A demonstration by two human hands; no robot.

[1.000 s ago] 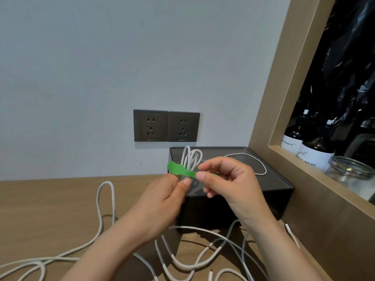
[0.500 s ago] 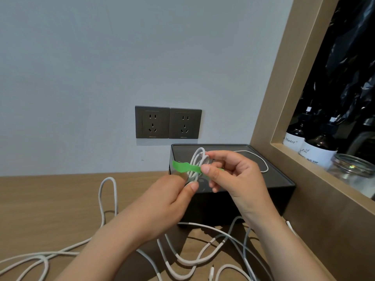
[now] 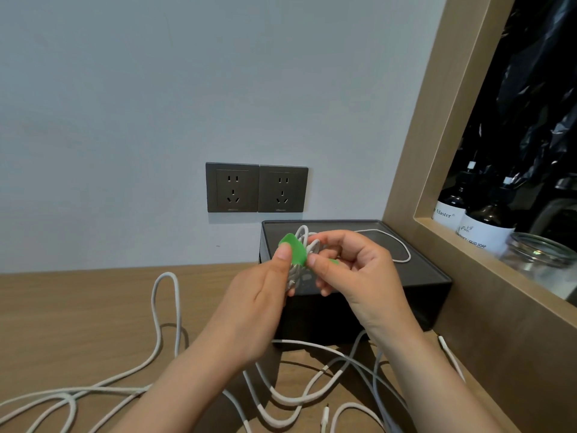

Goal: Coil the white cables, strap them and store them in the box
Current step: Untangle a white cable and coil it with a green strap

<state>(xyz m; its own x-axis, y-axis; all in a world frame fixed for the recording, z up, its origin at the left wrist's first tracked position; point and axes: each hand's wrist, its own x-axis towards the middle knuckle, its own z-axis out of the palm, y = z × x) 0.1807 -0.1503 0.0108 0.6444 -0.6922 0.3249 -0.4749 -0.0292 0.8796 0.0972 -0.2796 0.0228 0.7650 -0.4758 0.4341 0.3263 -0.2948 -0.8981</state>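
Over the desk (image 3: 78,307), strap (image 3: 295,250) now curls round coil (image 3: 293,276).

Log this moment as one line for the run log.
step: strapping | left hand: pinches green strap | right hand: holds coiled white cable | black box: one white cable inside | table: loose white cables
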